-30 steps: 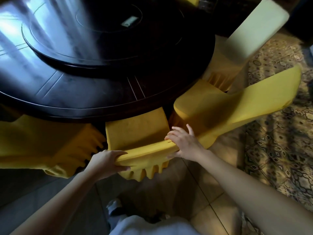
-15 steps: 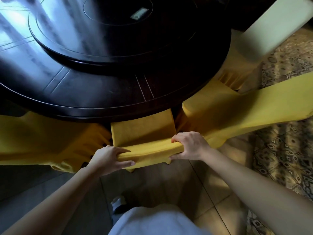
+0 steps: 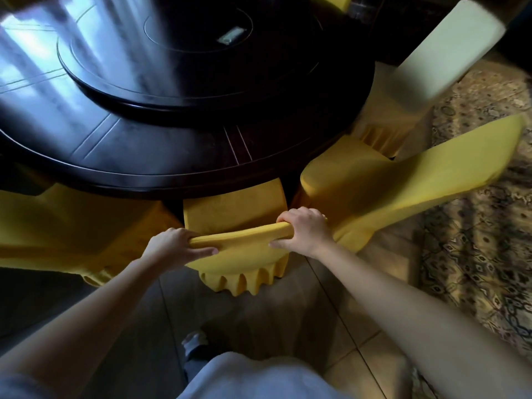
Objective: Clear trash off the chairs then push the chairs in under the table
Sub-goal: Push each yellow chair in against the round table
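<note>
A chair in a yellow cover (image 3: 234, 208) stands right in front of me, its seat partly under the dark round table (image 3: 161, 156). My left hand (image 3: 175, 246) grips the left end of the chair's top rail, fingers curled over it. My right hand (image 3: 305, 230) grips the right end the same way. No trash shows on the visible part of the seat.
Another yellow-covered chair (image 3: 403, 180) angles out to the right, and a pale-backed chair (image 3: 449, 47) stands behind it. A yellow-covered chair (image 3: 72, 226) sits at the left. A dark turntable (image 3: 187, 53) carries a small flat object (image 3: 230, 36). A patterned rug (image 3: 475, 240) lies at the right.
My right hand went from resting open on the chair back to gripping it. The view shifted a little, and the pleated skirt below the back shows again.
</note>
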The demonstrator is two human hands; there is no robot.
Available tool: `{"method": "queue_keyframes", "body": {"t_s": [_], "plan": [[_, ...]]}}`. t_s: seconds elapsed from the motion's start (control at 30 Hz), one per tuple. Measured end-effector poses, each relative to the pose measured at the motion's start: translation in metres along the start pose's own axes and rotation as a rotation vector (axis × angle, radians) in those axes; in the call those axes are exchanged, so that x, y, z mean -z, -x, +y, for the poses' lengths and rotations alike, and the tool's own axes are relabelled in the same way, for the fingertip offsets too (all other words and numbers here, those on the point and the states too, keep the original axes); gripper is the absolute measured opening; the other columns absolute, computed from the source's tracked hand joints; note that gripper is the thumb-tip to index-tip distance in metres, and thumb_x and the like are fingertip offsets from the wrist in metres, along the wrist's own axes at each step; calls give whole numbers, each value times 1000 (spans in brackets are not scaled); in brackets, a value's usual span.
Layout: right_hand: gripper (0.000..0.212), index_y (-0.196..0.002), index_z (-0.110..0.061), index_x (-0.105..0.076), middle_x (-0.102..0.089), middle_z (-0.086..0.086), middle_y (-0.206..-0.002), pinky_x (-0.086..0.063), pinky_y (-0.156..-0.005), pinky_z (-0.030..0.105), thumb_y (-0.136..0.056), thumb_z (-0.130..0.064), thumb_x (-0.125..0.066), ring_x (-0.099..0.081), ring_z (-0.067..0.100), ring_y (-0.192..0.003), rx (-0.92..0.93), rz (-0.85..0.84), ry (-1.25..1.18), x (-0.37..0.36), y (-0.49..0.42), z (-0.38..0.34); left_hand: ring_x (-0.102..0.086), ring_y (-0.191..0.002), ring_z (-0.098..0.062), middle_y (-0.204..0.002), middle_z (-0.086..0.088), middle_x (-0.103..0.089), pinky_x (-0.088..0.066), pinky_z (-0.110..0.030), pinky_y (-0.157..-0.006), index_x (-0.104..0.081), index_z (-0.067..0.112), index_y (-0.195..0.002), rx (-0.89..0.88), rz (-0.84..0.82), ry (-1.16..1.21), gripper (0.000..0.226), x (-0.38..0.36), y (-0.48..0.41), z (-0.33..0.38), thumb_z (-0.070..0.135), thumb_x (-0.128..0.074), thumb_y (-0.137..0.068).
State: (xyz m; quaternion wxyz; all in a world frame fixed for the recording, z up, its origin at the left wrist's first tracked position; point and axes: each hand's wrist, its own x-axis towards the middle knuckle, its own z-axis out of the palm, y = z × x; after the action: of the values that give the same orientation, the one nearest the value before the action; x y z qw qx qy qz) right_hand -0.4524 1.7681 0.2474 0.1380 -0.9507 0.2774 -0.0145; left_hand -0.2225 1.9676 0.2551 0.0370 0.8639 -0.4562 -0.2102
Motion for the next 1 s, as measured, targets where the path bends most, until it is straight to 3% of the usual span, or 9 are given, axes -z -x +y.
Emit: {"method": "queue_keyframes", "body": {"t_s": [0.1,0.17,0.23,0.3,0.43,0.57,0.83,1.0], "plan": [[56,-131,-25,-50,-52,-4,-135,-22,-113,40,-85,-56,-54,-40,17,-130,-60,105,-86,-9,27,-9,-59,-77,-6,-88,9,-67,-46,-23,-60,-65,32,-106,5,163,15,69,-8,14,6,81,-46,-63],[59,-144,-23,-35,-33,-2,-151,-11,-119,40,-92,-47,-49,-19,18,-143,-74,104,-155,-13,47,-9,-58,-101,-18,-106,2,-68,-45,-36,-86,-63,28,-112,-2,333,13,60,-21,26,17,72,-49,-73],[63,-149,-23,-20,-16,-4,-159,-3,-120,39,-95,-43,-44,-1,14,-147,-88,80,-211,-14,66,-6,-45,-126,-24,-128,-3,-59,-26,-44,-109,-54,25,-127,-24,385,20,57,-32,36,37,61,-48,-83],[64,-151,-24,-12,-5,-5,-160,5,-117,37,-97,-45,-39,7,11,-146,-124,64,-190,-13,85,2,-26,-140,-20,-147,0,-42,-8,-44,-116,-39,25,-140,-80,304,27,62,-37,41,65,58,-41,-88],[65,-151,-27,-5,6,-6,-160,11,-114,37,-97,-50,-31,14,12,-145,-256,70,-107,0,123,33,10,-142,-11,-158,7,-3,8,-39,-116,-6,27,-149,-253,176,42,73,-44,38,129,64,-25,-88],[66,-151,-30,-2,12,-8,-159,9,-115,43,-96,-54,-29,22,10,-142,-333,126,-51,21,162,63,25,-140,-12,-152,11,19,16,-37,-114,8,32,-148,-420,192,0,72,-51,44,201,61,-25,-90],[69,-150,-33,3,17,-12,-155,4,-116,47,-93,-60,-26,22,10,-142,-589,228,-46,40,233,105,31,-137,-12,-148,12,25,21,-37,-110,13,33,-145,-678,120,-106,73,-69,43,305,62,-26,-91],[69,-150,-31,3,15,-6,-159,3,-118,48,-93,-60,-24,21,13,-143,-750,231,-60,51,271,133,28,-137,-14,-148,12,23,19,-41,-111,21,39,-136,-809,49,-139,71,-82,24,368,66,-24,-88]]}}
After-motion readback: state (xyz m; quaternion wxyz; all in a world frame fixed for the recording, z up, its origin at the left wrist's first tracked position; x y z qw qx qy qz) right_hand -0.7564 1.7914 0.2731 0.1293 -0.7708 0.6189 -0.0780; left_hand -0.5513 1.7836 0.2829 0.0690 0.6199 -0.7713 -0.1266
